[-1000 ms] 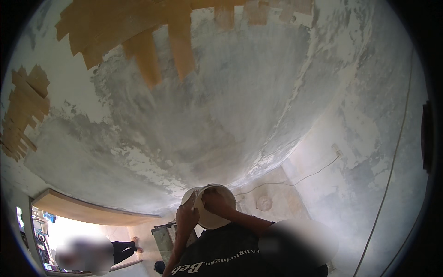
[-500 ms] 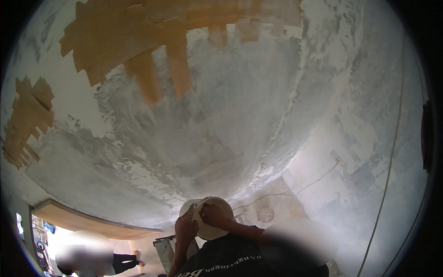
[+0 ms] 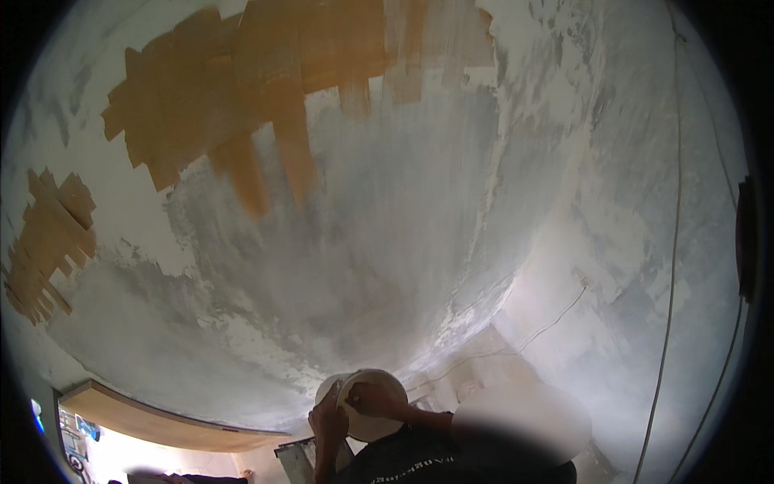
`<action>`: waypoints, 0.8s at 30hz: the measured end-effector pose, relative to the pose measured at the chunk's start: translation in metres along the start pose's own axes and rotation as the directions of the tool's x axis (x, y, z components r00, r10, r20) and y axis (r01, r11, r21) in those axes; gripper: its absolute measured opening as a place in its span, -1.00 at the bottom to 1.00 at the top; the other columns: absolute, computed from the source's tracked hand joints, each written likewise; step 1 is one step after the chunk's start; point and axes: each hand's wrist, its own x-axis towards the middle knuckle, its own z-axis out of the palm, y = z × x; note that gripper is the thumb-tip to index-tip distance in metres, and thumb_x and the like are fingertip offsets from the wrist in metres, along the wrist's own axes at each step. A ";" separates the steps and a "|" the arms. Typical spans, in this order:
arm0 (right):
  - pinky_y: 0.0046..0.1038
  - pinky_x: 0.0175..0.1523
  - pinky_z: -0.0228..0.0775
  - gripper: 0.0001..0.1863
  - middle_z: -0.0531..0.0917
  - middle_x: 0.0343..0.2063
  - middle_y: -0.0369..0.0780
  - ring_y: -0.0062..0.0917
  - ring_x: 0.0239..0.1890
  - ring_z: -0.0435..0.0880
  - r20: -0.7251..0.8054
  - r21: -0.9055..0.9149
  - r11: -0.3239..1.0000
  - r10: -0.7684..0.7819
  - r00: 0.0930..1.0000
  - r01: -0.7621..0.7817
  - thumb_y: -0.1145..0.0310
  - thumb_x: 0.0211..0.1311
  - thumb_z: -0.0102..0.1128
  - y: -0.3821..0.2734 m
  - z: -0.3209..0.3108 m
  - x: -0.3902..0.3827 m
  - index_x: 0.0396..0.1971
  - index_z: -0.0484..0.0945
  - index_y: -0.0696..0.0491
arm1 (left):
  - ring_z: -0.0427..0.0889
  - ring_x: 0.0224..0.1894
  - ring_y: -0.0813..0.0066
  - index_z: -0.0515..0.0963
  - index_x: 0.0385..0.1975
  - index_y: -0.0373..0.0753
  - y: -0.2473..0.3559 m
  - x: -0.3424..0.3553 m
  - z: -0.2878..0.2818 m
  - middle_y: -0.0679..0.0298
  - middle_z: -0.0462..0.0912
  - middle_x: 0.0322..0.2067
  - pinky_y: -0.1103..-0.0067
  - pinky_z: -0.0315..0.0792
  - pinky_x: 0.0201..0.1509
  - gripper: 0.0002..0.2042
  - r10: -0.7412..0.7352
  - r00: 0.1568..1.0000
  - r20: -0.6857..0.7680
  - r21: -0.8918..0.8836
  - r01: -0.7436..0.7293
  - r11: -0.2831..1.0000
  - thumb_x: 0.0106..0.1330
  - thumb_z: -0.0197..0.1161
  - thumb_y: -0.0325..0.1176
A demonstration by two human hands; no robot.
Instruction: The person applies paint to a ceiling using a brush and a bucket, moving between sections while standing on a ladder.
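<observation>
The left hand [image 3: 329, 423] and right hand [image 3: 376, 400] curl at one pail [image 3: 372, 430], holds unclear; one shirt [image 3: 476, 460] bears white lettering [image 3: 415, 469].

The bare right hand [image 3: 377, 400] hides part of the round whitish bucket [image 3: 372, 431], its grip too indistinct to tell; the lower edge crops the black, white-lettered shirt [image 3: 411, 452], the upper edge the orange-brown wall patch [image 3: 218, 81]
</observation>
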 end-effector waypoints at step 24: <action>-0.21 0.05 0.40 -0.71 0.64 -0.16 -0.06 -0.15 -0.07 0.59 -0.160 0.246 0.966 -0.044 0.986 0.083 0.18 0.26 0.14 0.020 0.004 0.028 -0.21 0.61 0.08 | 0.69 -0.17 0.05 0.57 0.04 -0.19 0.003 0.031 -0.006 -0.01 0.67 -0.19 0.31 0.55 -0.08 -0.45 -0.142 0.987 -0.076 -0.203 0.124 0.971 -0.09 0.11 -0.58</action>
